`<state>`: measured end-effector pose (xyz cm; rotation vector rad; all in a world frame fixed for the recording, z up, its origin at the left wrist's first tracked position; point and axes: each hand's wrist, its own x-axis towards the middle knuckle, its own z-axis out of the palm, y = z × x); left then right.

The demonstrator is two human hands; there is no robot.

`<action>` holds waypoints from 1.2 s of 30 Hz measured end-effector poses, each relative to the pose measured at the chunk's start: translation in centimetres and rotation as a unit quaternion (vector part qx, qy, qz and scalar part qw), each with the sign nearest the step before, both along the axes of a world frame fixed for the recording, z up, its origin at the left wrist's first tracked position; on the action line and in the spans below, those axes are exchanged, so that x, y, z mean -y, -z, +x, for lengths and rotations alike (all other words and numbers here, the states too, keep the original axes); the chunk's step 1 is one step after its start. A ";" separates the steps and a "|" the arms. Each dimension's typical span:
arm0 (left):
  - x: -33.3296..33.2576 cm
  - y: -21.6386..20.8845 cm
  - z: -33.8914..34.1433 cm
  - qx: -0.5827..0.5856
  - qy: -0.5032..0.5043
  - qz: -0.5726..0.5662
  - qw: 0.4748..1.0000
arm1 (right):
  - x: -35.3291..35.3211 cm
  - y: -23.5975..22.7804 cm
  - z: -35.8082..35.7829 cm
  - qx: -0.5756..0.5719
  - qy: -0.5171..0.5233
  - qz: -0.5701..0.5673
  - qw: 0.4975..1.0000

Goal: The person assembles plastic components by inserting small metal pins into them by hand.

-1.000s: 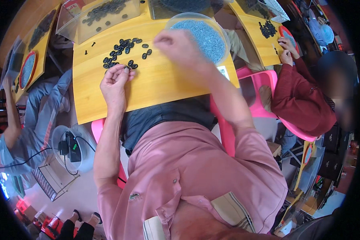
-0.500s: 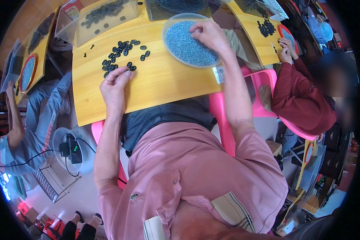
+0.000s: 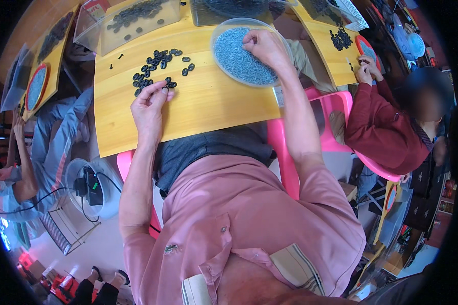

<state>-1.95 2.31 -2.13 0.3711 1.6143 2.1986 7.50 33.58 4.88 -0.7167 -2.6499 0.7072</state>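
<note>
My left hand (image 3: 150,99) is over the yellow table (image 3: 208,113), thumb and fingertips pinched on a small black oval piece that they mostly cover. Just beyond its fingertips lie several loose black oval pieces (image 3: 160,60) with holes in them. My right hand (image 3: 262,47) reaches over a round clear tub (image 3: 224,77) filled with small silvery screws (image 3: 239,61). Its thumb and forefinger are closed together at the surface of the screws. Whatever they hold is hidden.
A clear bin (image 3: 103,44) with more black pieces stands at the far left, a darker bin (image 3: 201,15) beside it. Two small black screws (image 3: 116,61) lie near the left edge. At right, a person in a dark red top (image 3: 387,124) works at another table.
My left hand stays pinched beside the black pieces, nearly still. The fingers of my right hand have shifted slightly among the screws. The whole view has moved a little.
</note>
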 end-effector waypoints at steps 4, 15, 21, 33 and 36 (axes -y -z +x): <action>-0.1 0.1 0.0 -0.001 0.008 0.018 1.000 | -0.5 0.3 0.0 0.010 -0.004 -0.006 1.000; -0.2 -0.3 0.2 0.003 0.007 0.005 1.000 | -1.4 0.4 0.5 0.042 -0.008 -0.001 0.999; -0.1 -0.3 0.1 0.000 0.012 0.002 1.000 | -1.2 -0.1 0.4 0.017 0.008 -0.039 0.999; 0.0 -0.3 0.0 0.001 0.022 -0.007 1.000 | -1.3 0.1 0.6 0.015 0.017 -0.035 0.999; 0.0 -0.3 0.0 -0.002 0.022 -0.010 1.000 | -1.5 0.1 0.5 0.004 0.020 -0.043 0.999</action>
